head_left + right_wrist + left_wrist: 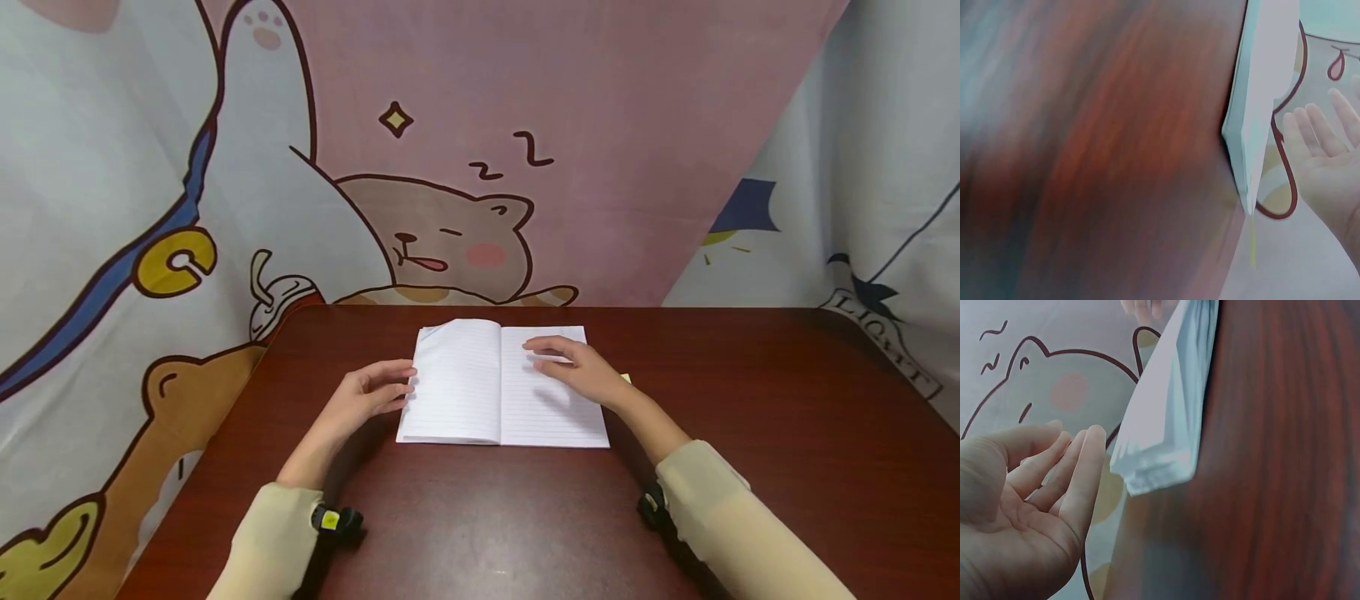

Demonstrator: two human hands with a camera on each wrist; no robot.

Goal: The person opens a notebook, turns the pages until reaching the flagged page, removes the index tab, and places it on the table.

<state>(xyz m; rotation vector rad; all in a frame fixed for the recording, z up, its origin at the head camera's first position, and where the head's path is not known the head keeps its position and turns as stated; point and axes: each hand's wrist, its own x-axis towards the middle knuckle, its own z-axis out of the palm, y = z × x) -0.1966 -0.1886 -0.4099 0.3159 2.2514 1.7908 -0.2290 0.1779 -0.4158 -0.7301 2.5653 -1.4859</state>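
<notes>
An open notebook (457, 392) with ruled white pages lies flat on the dark wooden table, its top left page corner slightly lifted. My left hand (369, 392) is at the notebook's left edge, fingers relaxed and thumb apart, holding nothing. In the left wrist view that hand (1041, 494) shows an empty palm beside the page stack (1160, 425). Over the right page hovers my right hand (573, 371), its fingers loosely extended and a shadow on the paper beneath. The right wrist view shows the same hand (1329, 156) with spread fingers beside the notebook (1260, 112).
A small yellow piece (626, 378) pokes out by the notebook's right edge, partly behind the right wrist. The reddish-brown table (465, 517) extends around the notebook. Behind it hangs a cartoon-printed cloth (600, 167). Dark wrist devices (341, 523) sit at both cuffs.
</notes>
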